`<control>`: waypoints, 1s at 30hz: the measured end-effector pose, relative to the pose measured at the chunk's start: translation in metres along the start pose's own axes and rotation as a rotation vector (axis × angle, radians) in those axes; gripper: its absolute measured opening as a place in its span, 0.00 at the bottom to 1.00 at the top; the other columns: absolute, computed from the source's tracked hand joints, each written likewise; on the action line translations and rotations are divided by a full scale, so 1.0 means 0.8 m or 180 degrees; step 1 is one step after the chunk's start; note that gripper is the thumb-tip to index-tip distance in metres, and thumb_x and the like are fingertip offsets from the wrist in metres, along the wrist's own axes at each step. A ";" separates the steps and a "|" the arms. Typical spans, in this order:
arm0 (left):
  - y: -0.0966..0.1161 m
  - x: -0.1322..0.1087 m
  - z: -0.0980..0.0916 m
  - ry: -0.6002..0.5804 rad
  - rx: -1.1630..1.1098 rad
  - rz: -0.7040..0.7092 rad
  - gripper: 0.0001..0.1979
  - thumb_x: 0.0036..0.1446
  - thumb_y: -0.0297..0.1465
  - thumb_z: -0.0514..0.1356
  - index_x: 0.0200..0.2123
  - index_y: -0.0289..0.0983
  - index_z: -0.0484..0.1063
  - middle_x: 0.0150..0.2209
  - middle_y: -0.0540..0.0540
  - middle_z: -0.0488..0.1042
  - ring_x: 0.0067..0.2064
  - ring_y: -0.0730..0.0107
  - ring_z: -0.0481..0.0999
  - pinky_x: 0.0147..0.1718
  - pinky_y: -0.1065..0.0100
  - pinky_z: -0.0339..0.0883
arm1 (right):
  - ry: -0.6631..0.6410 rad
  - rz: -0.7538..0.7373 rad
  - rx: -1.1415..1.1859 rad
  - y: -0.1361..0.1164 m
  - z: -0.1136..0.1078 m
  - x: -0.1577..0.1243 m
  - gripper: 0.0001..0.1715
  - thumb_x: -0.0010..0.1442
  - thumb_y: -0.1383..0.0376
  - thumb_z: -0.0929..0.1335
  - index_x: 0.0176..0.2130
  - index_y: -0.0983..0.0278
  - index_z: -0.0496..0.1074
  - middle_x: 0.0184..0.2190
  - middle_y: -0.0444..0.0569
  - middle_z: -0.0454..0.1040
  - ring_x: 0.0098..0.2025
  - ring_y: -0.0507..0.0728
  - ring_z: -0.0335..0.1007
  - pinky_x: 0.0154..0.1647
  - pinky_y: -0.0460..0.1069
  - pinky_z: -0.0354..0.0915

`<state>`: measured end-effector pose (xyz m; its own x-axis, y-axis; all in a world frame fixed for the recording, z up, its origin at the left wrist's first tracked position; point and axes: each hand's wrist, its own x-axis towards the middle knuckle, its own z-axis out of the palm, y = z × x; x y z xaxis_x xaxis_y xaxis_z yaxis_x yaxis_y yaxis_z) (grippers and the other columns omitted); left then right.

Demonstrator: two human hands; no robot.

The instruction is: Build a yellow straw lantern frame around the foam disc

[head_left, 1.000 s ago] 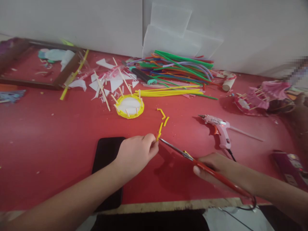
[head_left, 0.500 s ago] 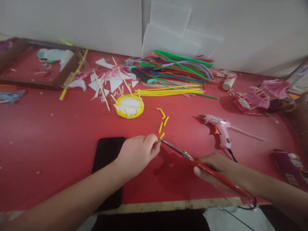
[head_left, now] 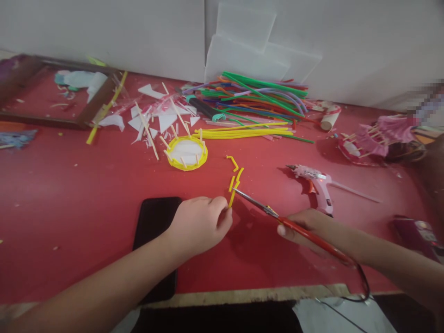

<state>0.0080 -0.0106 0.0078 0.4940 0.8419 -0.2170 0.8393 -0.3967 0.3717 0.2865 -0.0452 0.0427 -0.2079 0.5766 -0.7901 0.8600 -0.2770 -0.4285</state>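
Note:
My left hand [head_left: 201,222] is closed, pinching a short yellow pipe cleaner [head_left: 231,199] that sticks up past the fingertips. In my right hand [head_left: 308,224] is a pair of scissors [head_left: 310,237] with red handles; its blade tips reach the upper part of that pipe cleaner. Just beyond the tips lie short cut yellow pieces [head_left: 240,174], one of them bent [head_left: 233,162]. Farther back and left sits a round white disc edged in yellow [head_left: 188,164], with several short wooden sticks standing around its rim.
A black phone [head_left: 156,231] lies partly under my left forearm. To the right rest a pink glue gun [head_left: 322,185] and a pink stick-and-cloth model [head_left: 373,138]. Behind are yellow pipe cleaners [head_left: 243,133], a colourful pile [head_left: 263,95], white scraps [head_left: 166,121] and a brown frame [head_left: 79,121].
The scissor tips have moved slightly away from my left fingertips, up along the pipe cleaner. More yellow now shows above my left fingers. My left hand has barely moved.

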 end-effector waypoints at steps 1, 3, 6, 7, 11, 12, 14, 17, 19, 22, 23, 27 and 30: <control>0.000 0.001 0.000 -0.0010 0.0030 -0.0008 0.14 0.66 0.37 0.52 0.30 0.39 0.68 0.25 0.47 0.76 0.28 0.63 0.75 0.26 0.66 0.43 | -0.0033 0.0024 0.0004 -0.004 -0.003 0.001 0.40 0.59 0.28 0.60 0.24 0.60 0.55 0.19 0.39 0.54 0.22 0.49 0.48 0.24 0.48 0.45; 0.001 0.002 0.000 -0.0037 0.0090 -0.0036 0.15 0.68 0.38 0.51 0.30 0.39 0.68 0.26 0.47 0.77 0.28 0.63 0.76 0.26 0.66 0.43 | -0.0064 0.0046 -0.0002 -0.012 -0.009 0.003 0.41 0.57 0.27 0.60 0.24 0.60 0.57 0.18 0.40 0.56 0.21 0.49 0.50 0.23 0.48 0.47; 0.004 0.004 -0.001 -0.0103 0.0151 -0.0114 0.16 0.69 0.38 0.51 0.31 0.39 0.70 0.27 0.47 0.78 0.30 0.62 0.77 0.27 0.66 0.43 | -0.0072 0.0037 -0.0055 -0.020 -0.015 0.007 0.42 0.56 0.26 0.60 0.23 0.60 0.57 0.17 0.40 0.58 0.20 0.50 0.51 0.22 0.48 0.48; 0.005 0.005 -0.001 -0.0129 0.0172 -0.0151 0.16 0.69 0.38 0.51 0.31 0.39 0.70 0.28 0.47 0.78 0.30 0.62 0.77 0.27 0.66 0.43 | -0.0076 0.0039 -0.0069 -0.022 -0.016 0.008 0.43 0.56 0.25 0.59 0.23 0.60 0.57 0.17 0.40 0.58 0.20 0.50 0.51 0.22 0.48 0.48; 0.010 0.007 -0.002 -0.0176 0.0292 -0.0331 0.15 0.69 0.37 0.52 0.32 0.39 0.72 0.28 0.46 0.79 0.30 0.61 0.78 0.26 0.65 0.41 | -0.0112 0.0078 -0.0139 -0.025 -0.021 0.007 0.43 0.55 0.24 0.58 0.24 0.60 0.56 0.18 0.40 0.57 0.21 0.50 0.50 0.23 0.48 0.47; 0.011 0.007 -0.002 -0.0166 0.0313 -0.0362 0.15 0.70 0.37 0.52 0.33 0.39 0.72 0.28 0.45 0.80 0.30 0.61 0.79 0.26 0.65 0.41 | -0.0136 0.0066 -0.0148 -0.026 -0.022 0.006 0.44 0.55 0.24 0.58 0.24 0.60 0.56 0.18 0.40 0.56 0.21 0.50 0.50 0.24 0.48 0.47; 0.012 0.008 -0.001 -0.0145 0.0327 -0.0384 0.15 0.70 0.37 0.52 0.34 0.38 0.73 0.29 0.45 0.81 0.30 0.60 0.80 0.26 0.65 0.40 | -0.0175 0.0060 -0.0148 -0.028 -0.024 0.003 0.44 0.54 0.23 0.57 0.24 0.60 0.56 0.18 0.40 0.57 0.21 0.50 0.50 0.24 0.48 0.47; 0.011 0.009 0.000 -0.0141 0.0318 -0.0379 0.15 0.70 0.38 0.52 0.35 0.38 0.74 0.29 0.45 0.81 0.31 0.59 0.80 0.26 0.65 0.41 | -0.0264 0.0140 -0.0177 -0.030 -0.024 0.000 0.45 0.53 0.22 0.55 0.24 0.60 0.57 0.18 0.41 0.58 0.21 0.50 0.51 0.24 0.48 0.49; 0.011 0.009 0.001 -0.0130 0.0320 -0.0370 0.16 0.71 0.38 0.52 0.35 0.38 0.74 0.29 0.45 0.81 0.31 0.59 0.81 0.26 0.64 0.41 | -0.0261 0.0093 -0.0207 -0.030 -0.023 -0.001 0.46 0.53 0.22 0.55 0.24 0.60 0.58 0.18 0.41 0.58 0.21 0.50 0.51 0.24 0.48 0.50; 0.011 0.008 0.001 -0.0095 0.0337 -0.0358 0.16 0.71 0.38 0.52 0.35 0.38 0.74 0.29 0.45 0.81 0.31 0.59 0.81 0.26 0.64 0.42 | -0.0265 0.0051 -0.0191 -0.027 -0.022 -0.003 0.44 0.55 0.24 0.58 0.24 0.61 0.59 0.19 0.41 0.58 0.21 0.49 0.50 0.23 0.48 0.50; 0.011 0.008 0.000 -0.0086 0.0342 -0.0357 0.16 0.71 0.38 0.52 0.35 0.38 0.75 0.29 0.45 0.81 0.31 0.58 0.81 0.26 0.64 0.42 | -0.0283 0.0069 -0.0178 -0.026 -0.021 -0.003 0.43 0.56 0.25 0.58 0.24 0.61 0.60 0.19 0.41 0.58 0.21 0.49 0.49 0.23 0.48 0.50; 0.011 0.008 -0.002 -0.0079 0.0340 -0.0313 0.16 0.71 0.37 0.52 0.35 0.38 0.75 0.28 0.45 0.81 0.30 0.58 0.81 0.25 0.64 0.42 | -0.0333 0.0076 -0.0162 -0.021 -0.021 -0.002 0.42 0.57 0.26 0.59 0.24 0.60 0.58 0.20 0.41 0.57 0.22 0.50 0.47 0.23 0.48 0.48; 0.011 0.008 -0.002 -0.0060 0.0356 -0.0288 0.15 0.70 0.37 0.52 0.35 0.38 0.75 0.28 0.45 0.81 0.30 0.58 0.81 0.25 0.64 0.44 | -0.0209 -0.0150 -0.0170 -0.012 -0.020 0.006 0.41 0.58 0.27 0.60 0.24 0.60 0.55 0.22 0.41 0.53 0.24 0.50 0.45 0.24 0.49 0.47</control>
<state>0.0182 -0.0078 0.0113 0.4184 0.8695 -0.2625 0.9002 -0.3585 0.2472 0.2846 -0.0277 0.0502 -0.2773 0.5360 -0.7974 0.8718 -0.2085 -0.4433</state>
